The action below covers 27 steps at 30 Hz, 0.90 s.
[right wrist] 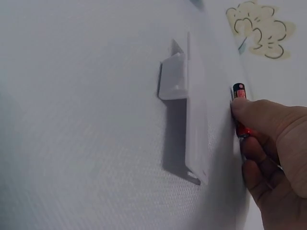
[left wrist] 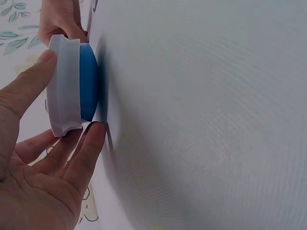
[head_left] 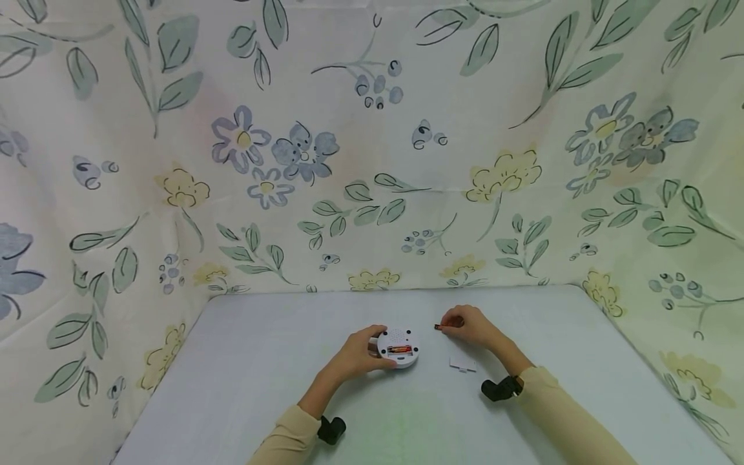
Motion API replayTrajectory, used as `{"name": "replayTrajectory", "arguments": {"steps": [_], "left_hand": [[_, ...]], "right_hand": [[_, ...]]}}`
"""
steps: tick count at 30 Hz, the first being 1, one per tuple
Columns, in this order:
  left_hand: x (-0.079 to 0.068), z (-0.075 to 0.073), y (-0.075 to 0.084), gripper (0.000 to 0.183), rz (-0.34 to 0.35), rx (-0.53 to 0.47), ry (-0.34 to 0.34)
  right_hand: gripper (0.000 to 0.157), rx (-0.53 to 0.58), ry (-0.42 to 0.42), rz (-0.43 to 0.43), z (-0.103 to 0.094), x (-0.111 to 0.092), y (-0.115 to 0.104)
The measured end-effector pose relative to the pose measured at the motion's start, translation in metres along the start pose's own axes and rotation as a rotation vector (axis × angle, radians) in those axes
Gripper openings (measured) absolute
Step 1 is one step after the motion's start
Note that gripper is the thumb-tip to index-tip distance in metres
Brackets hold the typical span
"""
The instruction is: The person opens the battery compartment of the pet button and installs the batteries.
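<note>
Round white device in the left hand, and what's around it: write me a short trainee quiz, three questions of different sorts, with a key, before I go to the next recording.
1. Multiple choice: what does the right hand hold?
A) a screwdriver
B) a battery
C) a coin

2. True or false: the white plastic piece with a tab lies on the table, apart from both hands.

3. Fill in the blank: in the left wrist view, the left hand holds the round device with its ____ coloured side toward the table.

Key: 1. B; 2. True; 3. blue
</note>
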<state>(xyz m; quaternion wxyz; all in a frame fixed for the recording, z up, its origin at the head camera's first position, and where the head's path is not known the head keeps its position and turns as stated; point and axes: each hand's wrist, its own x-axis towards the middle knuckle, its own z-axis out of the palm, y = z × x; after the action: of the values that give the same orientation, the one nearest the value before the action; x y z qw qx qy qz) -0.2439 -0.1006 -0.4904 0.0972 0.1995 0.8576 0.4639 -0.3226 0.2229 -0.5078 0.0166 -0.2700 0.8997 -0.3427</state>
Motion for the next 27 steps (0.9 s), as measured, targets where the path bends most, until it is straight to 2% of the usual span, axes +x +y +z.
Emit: {"name": "replayTrajectory", "arguments": {"steps": [10,20,27], "left_hand": [[-0.0006,-0.0004,0.0007,0.077,-0.003,-0.004,-0.002],[0.0008,0.0003,-0.0006,0.078,-0.004,-0.006,-0.003],[0.0006,0.0008,-0.0014,0.078,-0.007,0.004,0.000]], "right_hand": [[0.007,0.042,0.010,0.020,0.0013,-0.0012,0.0007],[0.007,0.066,0.060,-0.001,0.0015,-0.0055,-0.0004],[0.008,0.115,0.041,0.011,0.0025,-0.0088,-0.0009]]}}
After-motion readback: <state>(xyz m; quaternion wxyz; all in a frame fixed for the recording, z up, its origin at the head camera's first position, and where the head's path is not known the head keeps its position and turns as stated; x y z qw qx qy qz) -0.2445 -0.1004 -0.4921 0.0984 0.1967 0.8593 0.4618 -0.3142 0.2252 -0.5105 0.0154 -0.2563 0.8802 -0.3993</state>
